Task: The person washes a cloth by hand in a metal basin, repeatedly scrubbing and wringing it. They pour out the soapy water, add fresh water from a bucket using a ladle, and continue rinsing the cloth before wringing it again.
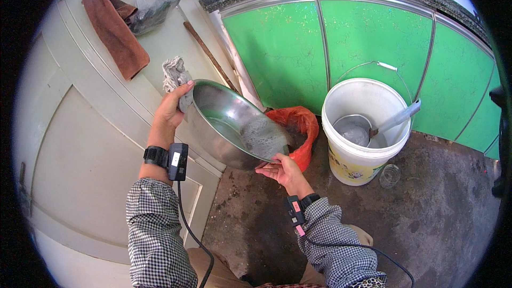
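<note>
A stainless steel basin (228,128) with foamy water in it is held tilted between my hands, its lower side towards the right. My left hand (172,104) grips the raised left rim and has a grey rag (176,74) pressed against the metal. Under the lower right rim, my right hand (282,170) has its thumb on the edge and its fingers below. Just behind that rim stands a bin with a red plastic bag (308,132), partly hidden by the basin. Whether water is running out is not clear.
A white plastic bucket (356,168) holding a metal ladle (394,119) stands at the right, beside a clear glass (390,176) on the floor. Green cabinets (276,52) run behind. A pale door (96,160), a brown towel (116,36) and a wooden stick (210,56) are at the left.
</note>
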### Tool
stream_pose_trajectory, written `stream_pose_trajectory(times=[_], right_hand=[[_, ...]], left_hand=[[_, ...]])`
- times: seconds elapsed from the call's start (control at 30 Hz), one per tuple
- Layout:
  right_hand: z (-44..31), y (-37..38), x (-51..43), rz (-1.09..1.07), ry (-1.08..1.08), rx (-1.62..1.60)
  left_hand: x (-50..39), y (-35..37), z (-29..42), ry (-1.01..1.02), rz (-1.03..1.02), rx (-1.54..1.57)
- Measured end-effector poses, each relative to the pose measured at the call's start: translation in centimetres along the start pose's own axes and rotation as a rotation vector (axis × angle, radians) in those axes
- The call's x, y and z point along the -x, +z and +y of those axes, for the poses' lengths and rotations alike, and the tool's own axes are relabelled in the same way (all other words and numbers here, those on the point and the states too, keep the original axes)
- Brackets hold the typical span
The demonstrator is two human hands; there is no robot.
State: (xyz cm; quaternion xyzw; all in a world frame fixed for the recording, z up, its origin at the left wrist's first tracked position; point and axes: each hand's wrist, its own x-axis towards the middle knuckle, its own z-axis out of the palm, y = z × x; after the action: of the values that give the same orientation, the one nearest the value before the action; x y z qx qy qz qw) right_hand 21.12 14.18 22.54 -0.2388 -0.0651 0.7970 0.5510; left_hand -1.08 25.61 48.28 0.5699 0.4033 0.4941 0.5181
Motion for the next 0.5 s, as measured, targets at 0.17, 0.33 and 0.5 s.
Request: stream_pose_trajectory(times=[0.17,0.33,0.5], right_hand=[[-0.6,-0.1,0.6,0.021,-0.023,0.193],[-1.5,0.6,1.0,0.099,-0.045,0.327],[-1.6,2.5,1.3,0.211,-0.196,0.615]], left_hand=[[1.7,-1.3,-0.7,-0.034,0.083,-0.014],[6.2,-6.1,-3.8,-0.13,0.215,0.074],[11.3,-10.6,-8.1,-0.244,0.336,0.144]])
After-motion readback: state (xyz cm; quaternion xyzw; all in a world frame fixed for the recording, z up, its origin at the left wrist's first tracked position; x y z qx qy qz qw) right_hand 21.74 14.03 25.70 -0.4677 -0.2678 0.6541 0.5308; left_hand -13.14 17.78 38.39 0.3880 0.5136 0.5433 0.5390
